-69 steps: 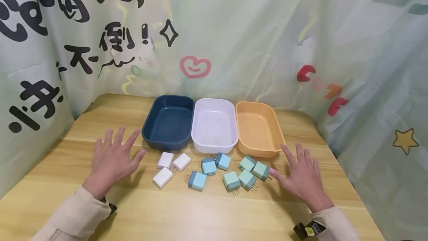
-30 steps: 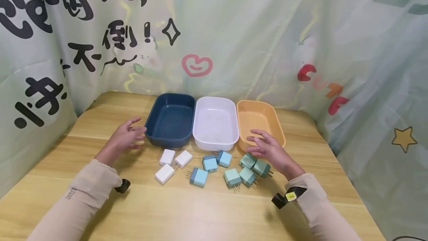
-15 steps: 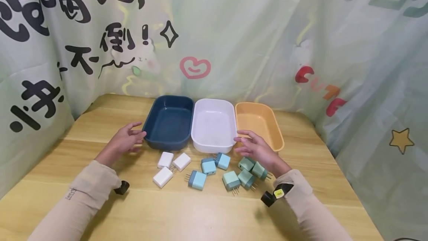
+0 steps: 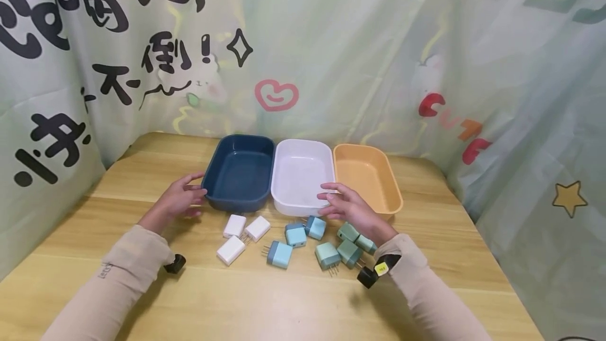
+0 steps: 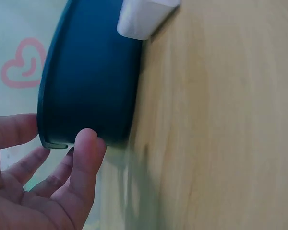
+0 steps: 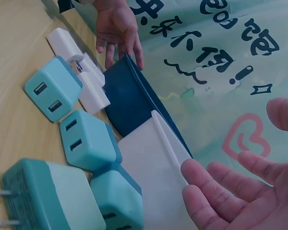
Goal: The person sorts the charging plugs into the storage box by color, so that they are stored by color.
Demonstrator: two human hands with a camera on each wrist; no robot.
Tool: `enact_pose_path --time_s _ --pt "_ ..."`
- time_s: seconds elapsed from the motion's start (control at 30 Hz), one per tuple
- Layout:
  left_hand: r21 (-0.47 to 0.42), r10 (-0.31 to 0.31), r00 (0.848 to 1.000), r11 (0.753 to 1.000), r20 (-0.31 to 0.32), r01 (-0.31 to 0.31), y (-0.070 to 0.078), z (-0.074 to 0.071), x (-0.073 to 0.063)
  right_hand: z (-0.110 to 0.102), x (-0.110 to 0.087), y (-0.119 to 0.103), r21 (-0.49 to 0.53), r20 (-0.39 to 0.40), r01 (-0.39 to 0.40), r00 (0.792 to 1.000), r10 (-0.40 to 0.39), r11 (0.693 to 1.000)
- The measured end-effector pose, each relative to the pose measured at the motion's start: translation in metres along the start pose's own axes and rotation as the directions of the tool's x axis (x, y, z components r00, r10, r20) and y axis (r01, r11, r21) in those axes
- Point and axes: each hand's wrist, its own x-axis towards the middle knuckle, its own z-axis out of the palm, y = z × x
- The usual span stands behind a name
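My left hand (image 4: 176, 199) is at the left side of a navy blue bin (image 4: 239, 175), its fingertips right at the rim. In the left wrist view its fingers (image 5: 86, 148) are loosely bent near the bin's corner. With fingers spread and relaxed, my right hand (image 4: 352, 208) overlaps the front right corner of a white bin (image 4: 300, 172) in the head view; nothing is in its grasp. Below the bins lie white charger plugs (image 4: 231, 250), blue charger plugs (image 4: 280, 254) and green charger plugs (image 4: 327, 256), the rearmost green ones partly hidden by my right hand and wrist.
An orange bin (image 4: 364, 175) stands to the right of the white one, and all three bins form a row. Behind the wooden table (image 4: 265, 304) hangs a printed curtain (image 4: 341, 57). A dark cable (image 4: 575, 338) shows at the bottom right corner.
Both hands were spread apart, palms down; the left then turned towards the navy bin's side. My right hand moved left from the orange bin to the white bin. The plugs stayed put.
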Motion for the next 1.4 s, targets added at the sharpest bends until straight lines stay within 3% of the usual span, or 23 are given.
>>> enact_pose_path --time_s 0.8,1.1,1.4 --pt "0.104 -0.041 0.999 0.994 0.019 0.039 0.001 0.000 0.000 0.034 0.027 0.001 -0.001 0.068 -0.032 0.997 0.032 1.000" --pt "0.111 -0.048 0.999 0.993 0.026 0.045 -0.005 0.000 -0.005 0.050 0.031 0.014 0.026 0.085 -0.043 0.996 0.041 0.999" --pt "0.128 -0.039 0.999 0.991 0.006 0.038 0.002 0.001 -0.001 0.051 0.036 0.011 0.021 0.102 -0.029 0.994 0.027 0.999"
